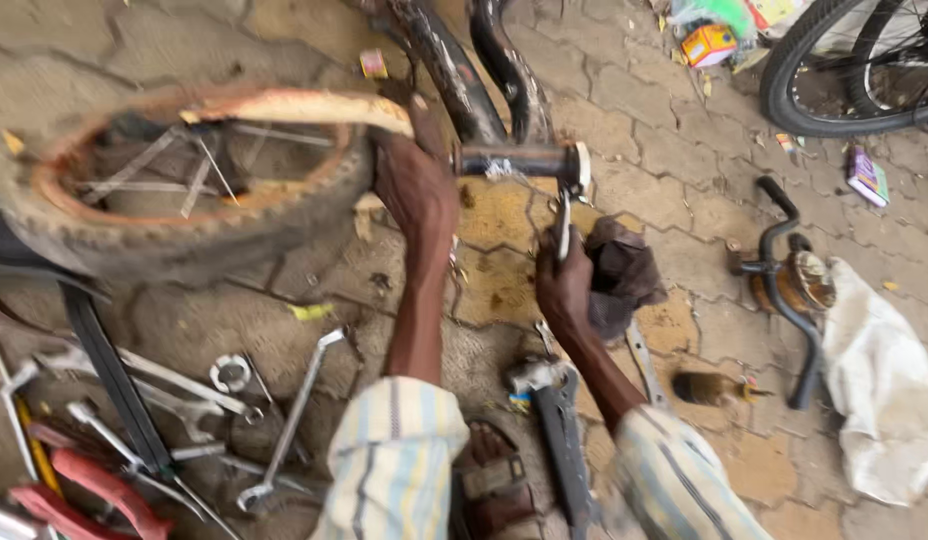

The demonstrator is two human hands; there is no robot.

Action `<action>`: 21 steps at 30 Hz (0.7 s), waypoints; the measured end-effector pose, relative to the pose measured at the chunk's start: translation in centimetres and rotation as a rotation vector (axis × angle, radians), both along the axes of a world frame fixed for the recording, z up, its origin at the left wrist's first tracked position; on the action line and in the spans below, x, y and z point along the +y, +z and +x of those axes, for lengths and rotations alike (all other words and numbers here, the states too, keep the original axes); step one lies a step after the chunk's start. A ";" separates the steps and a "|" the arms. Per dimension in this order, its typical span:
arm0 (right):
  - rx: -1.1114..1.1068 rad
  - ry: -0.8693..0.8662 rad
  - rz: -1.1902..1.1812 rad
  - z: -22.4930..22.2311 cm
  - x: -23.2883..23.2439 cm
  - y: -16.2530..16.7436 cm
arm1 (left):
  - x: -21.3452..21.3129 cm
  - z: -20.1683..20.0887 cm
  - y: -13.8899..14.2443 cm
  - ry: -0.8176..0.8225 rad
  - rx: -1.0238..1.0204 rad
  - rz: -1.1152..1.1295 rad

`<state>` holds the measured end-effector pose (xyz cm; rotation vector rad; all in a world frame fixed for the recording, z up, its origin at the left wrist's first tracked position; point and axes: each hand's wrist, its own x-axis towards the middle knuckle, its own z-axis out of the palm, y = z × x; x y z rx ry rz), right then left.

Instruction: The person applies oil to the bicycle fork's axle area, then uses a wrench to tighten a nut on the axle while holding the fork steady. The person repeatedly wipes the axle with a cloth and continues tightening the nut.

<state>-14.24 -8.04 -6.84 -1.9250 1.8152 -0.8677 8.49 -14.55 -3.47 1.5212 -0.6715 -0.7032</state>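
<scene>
Left hand (416, 185) fingers clamp the dark bicycle frame tube (514, 158) steady; right hand (564, 285) fingers grip a thin metal tool (563, 222) against it.

Dark bicycle frame (484, 70) lies on the paving, its short metal shell (524, 158) pointing right, a pale ring at its end. A slim metal tool (563, 225) stands nearly upright just below that end. A dark crumpled rag (624, 275) sits bunched just beside the tool.
</scene>
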 end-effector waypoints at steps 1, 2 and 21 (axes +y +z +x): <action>-0.038 -0.063 0.104 0.6 0.7 1.3 | -0.4 0.2 -0.6 -0.028 -0.023 0.009; -0.065 -0.126 0.224 0.9 1.7 3.0 | -0.4 0.1 -1.3 -0.054 -0.035 0.033; 0.142 -0.273 0.764 4.9 4.2 17.9 | -1.5 -3.0 -4.0 0.285 0.170 -0.533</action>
